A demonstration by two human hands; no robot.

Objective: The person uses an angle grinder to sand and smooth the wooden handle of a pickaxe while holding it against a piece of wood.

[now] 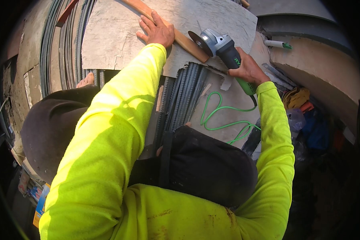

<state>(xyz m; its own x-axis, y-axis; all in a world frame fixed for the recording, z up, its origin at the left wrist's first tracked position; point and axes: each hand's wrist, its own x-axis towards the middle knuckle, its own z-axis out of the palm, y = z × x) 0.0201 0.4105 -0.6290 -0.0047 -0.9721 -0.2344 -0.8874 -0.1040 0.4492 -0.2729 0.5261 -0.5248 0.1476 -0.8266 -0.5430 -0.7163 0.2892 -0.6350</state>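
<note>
My right hand [250,70] is wrapped round the body of an angle grinder [228,50], grey at the head and dark and green along the grip. Its dark disc [201,43] is at the near end of a brown wooden strip [186,44]; whether the two touch, I cannot tell. My left hand [158,32] lies across the strip farther up, palm down with fingers spread, pressing it against a worn pale board [112,36]. From the grinder's rear, a green cord [218,126] loops over the ground.
Bundles of ribbed steel bars [184,96] run beneath the board, with more long bars [64,52] at left. A white tube with a green end [278,44] lies at right. Cloths and plastic bags [300,106] are heaped beside my right arm. My bare foot [86,80] rests near the board.
</note>
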